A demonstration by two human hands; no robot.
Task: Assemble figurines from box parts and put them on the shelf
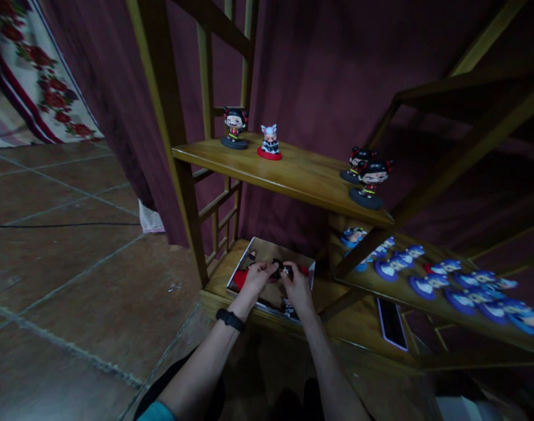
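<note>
Both hands meet over a shallow cardboard box [267, 244] on the lower shelf. Between the fingers of my left hand [257, 279] is a small black piece [276, 265], its exact shape hard to make out. My right hand [297, 286] pinches a small dark figurine [287, 271] with some white on it, right beside the black piece; whether the two are joined I cannot tell. Inside the box lie red pieces [240, 278], a small figure part [253, 254] and a black-and-white figurine [288, 307] near the front edge. My fingers partly cover the contents.
The upper wooden shelf [293, 181] bears a black-haired figurine [235, 126], a grey-haired one on a red base [270, 142] and two more [368, 181]. Several blue-based figurines [429, 285] line the right shelf. A phone [392, 323] lies below; a post [162, 105] rises left.
</note>
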